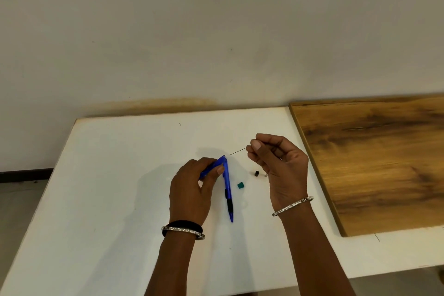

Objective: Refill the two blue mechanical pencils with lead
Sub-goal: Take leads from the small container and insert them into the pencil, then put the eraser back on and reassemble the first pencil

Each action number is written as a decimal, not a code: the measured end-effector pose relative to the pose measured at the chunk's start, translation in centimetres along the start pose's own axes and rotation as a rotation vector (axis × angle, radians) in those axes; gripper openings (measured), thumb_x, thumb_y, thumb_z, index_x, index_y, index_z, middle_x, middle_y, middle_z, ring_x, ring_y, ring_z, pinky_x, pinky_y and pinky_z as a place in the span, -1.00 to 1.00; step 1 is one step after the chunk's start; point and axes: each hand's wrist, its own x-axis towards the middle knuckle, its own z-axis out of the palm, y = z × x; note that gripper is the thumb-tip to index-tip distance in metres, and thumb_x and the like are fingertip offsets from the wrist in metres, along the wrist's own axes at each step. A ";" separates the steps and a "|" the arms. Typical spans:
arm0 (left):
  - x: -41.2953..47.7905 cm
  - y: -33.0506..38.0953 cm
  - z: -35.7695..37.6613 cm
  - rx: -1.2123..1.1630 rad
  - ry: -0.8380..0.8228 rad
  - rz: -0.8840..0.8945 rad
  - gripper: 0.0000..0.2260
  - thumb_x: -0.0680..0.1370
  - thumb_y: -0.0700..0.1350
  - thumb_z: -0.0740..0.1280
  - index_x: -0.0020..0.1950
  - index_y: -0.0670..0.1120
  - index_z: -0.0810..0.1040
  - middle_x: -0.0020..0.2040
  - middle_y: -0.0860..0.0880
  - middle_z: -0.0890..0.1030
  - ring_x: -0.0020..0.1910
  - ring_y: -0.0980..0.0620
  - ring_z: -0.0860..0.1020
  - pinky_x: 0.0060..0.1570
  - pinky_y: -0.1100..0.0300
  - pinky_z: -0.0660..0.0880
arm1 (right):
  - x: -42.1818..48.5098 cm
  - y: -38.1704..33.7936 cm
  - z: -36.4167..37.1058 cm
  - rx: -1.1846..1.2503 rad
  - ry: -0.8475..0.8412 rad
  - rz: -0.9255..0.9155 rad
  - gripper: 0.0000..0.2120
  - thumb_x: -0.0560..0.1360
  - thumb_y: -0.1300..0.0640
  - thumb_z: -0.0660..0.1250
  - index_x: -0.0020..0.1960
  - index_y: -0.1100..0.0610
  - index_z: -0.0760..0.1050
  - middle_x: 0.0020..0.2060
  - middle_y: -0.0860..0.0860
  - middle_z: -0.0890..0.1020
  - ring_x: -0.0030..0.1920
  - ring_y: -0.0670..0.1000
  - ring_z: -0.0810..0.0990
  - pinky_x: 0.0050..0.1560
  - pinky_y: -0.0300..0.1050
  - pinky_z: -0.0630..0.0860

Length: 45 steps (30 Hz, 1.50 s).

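My left hand (192, 192) grips one blue mechanical pencil (216, 164), its upper end tilted up toward the right. A second blue pencil (228, 196) with a black grip lies on the white table (108, 187), pointing toward me. My right hand (278, 166) pinches a thin stick of lead (237, 151) between thumb and fingers; the lead's free tip points at the held pencil's open end, a short gap away. A small black cap (256, 173) and a small green piece (240, 185) lie on the table between my hands.
A wooden board (374, 158) lies on the table's right side, close to my right hand. A plain wall rises behind the table's far edge. The table's left edge drops to the floor (16, 199).
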 end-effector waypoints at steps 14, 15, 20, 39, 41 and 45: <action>0.0 0.2 0.1 -0.015 -0.034 -0.035 -0.73 0.50 0.04 0.36 0.14 -0.03 0.62 -0.05 0.04 0.63 -0.08 0.09 0.54 -0.16 0.48 0.37 | -0.1 0.3 0.3 -0.088 -0.076 -0.042 -0.84 0.41 0.38 0.43 -0.01 0.27 0.63 -0.17 0.20 0.71 -0.15 0.18 0.71 -0.14 -0.10 0.66; 0.0 0.2 0.2 -0.017 -0.039 -0.038 -0.72 0.50 0.04 0.36 0.15 -0.03 0.61 -0.05 0.04 0.63 -0.08 0.08 0.54 -0.15 0.47 0.37 | -0.1 0.3 0.4 -0.099 -0.086 -0.041 -0.84 0.40 0.37 0.44 -0.02 0.26 0.63 -0.18 0.19 0.71 -0.16 0.18 0.71 -0.15 -0.10 0.66; -0.1 0.3 0.4 -0.028 -0.061 -0.044 -0.66 0.47 0.11 0.33 0.15 -0.04 0.62 -0.03 0.03 0.65 -0.07 0.08 0.55 -0.09 0.37 0.43 | -0.2 0.8 0.4 -0.321 -0.202 -0.062 -0.84 0.39 0.31 0.48 -0.04 0.15 0.66 -0.16 0.07 0.74 -0.12 0.06 0.72 -0.06 -0.03 0.67; -0.2 1.8 0.6 -0.303 -0.105 -0.088 -0.72 0.48 0.18 0.25 0.05 0.13 0.66 -0.18 0.28 0.67 -0.18 0.20 0.62 -0.19 0.47 0.45 | 1.4 0.2 -5.9 -1.091 0.067 0.002 -0.88 0.37 0.17 0.52 -0.09 0.07 0.70 -0.18 -0.01 0.71 -0.33 -0.17 0.54 -0.21 -0.30 0.42; -0.2 1.7 0.6 -0.304 -0.112 -0.088 -0.73 0.47 0.18 0.25 0.03 0.15 0.66 -0.20 0.28 0.66 -0.21 0.20 0.61 -0.22 0.47 0.46 | 1.2 0.5 -5.6 -1.146 -0.018 0.036 -0.82 0.35 0.14 0.55 -0.05 0.09 0.69 -0.17 0.00 0.70 -0.28 -0.10 0.56 -0.12 -0.24 0.47; -0.2 1.6 0.8 -0.308 -0.119 -0.088 -0.72 0.47 0.19 0.26 0.03 0.15 0.66 -0.21 0.28 0.66 -0.24 0.19 0.61 -0.23 0.44 0.48 | 1.1 1.2 -4.9 -1.259 -0.055 0.024 -0.84 0.36 0.11 0.53 -0.06 0.07 0.69 -0.15 0.00 0.70 -0.22 -0.07 0.57 -0.09 -0.24 0.47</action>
